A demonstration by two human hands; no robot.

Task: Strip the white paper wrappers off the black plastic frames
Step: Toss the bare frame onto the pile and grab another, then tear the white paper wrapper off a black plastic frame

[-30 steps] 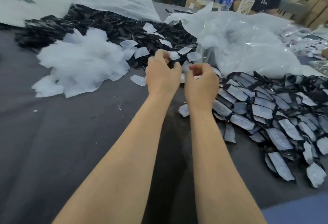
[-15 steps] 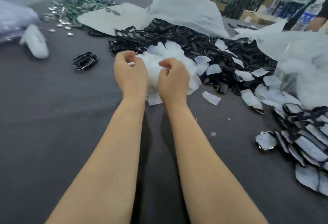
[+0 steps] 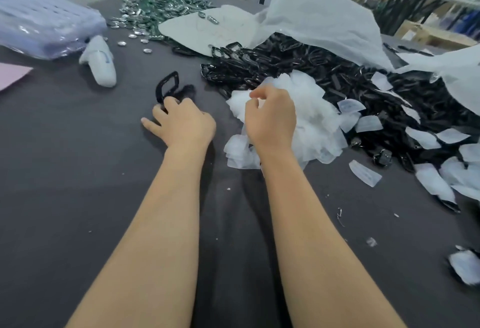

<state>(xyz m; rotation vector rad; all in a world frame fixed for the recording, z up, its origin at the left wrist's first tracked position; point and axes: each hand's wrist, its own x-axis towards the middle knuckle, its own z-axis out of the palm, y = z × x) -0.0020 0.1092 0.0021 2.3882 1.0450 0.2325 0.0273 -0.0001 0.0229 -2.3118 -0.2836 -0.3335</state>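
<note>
Many stripped black frames point(image 3: 298, 68) and a wrapper pile point(image 3: 311, 114) lie on the worktop point(image 3: 78, 172), but wrapped frames point(image 3: 431, 185) remain; the left hand point(image 3: 181, 122) touches one bare frame point(image 3: 167, 89), the right hand point(image 3: 270, 117) curls above the pile, both grips unclear.

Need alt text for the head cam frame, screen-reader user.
At a dark table, a person's left hand touches a blurred bare black frame, while the right hand hovers with curled fingers over a heap of stripped white wrappers. Behind lies a big pile of black frames; wrapped frames sit at right.
</note>
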